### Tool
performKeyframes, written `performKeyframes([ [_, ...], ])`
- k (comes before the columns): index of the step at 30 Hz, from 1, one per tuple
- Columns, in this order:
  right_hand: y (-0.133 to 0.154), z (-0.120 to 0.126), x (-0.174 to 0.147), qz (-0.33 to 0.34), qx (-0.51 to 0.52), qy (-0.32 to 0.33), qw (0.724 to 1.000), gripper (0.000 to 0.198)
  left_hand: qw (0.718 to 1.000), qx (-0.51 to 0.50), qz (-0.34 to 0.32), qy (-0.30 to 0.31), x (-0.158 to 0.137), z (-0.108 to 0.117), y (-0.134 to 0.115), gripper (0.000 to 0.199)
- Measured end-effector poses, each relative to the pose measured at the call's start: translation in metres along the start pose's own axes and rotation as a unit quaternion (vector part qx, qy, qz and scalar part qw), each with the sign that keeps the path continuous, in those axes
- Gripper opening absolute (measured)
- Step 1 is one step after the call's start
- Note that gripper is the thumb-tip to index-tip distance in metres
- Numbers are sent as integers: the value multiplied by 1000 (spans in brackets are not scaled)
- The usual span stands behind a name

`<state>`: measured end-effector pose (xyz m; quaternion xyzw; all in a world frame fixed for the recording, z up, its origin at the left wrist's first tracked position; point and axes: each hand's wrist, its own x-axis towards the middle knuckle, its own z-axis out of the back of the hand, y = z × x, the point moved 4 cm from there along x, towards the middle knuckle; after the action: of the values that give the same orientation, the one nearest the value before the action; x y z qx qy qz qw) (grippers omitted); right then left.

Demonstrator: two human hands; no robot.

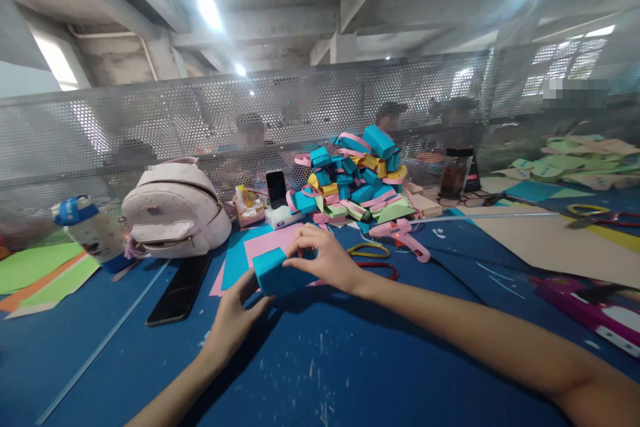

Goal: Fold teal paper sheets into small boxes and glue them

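A folded blue paper box (pixel 276 271) is held between both hands just above the blue table. My left hand (pixel 235 313) grips its left side, thumb low along the near edge and fingers behind. From the right, my right hand (pixel 323 257) pinches the top edge with thumb and forefinger. Beneath and behind the box lie blue and pink paper sheets (pixel 273 245). Close to my right hand are scissors with yellow handles (pixel 370 251), red handles (pixel 383 271) and a pink glue gun (pixel 401 235).
A large heap of folded paper pieces (pixel 357 180) rises behind the hands. A white backpack (pixel 177 213), a bottle (pixel 95 230) and a black phone (pixel 179 290) stand or lie left. Beige sheets (pixel 540 240) and a magenta object (pixel 585 310) lie right. A perforated metal screen (pixel 200 113) closes the back.
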<state>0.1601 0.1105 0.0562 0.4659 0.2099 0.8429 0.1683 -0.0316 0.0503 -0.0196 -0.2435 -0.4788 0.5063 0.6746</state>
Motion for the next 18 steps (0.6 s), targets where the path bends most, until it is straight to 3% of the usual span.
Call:
performKeyframes([
  [10,3,2,0,-25,74,-29,997,11,999,-3,-15,-37,-3,0,4,63],
  [18,9,5,2,-7,75,-30,997,10,999,17,-24,-18,-4,-1,3,45],
])
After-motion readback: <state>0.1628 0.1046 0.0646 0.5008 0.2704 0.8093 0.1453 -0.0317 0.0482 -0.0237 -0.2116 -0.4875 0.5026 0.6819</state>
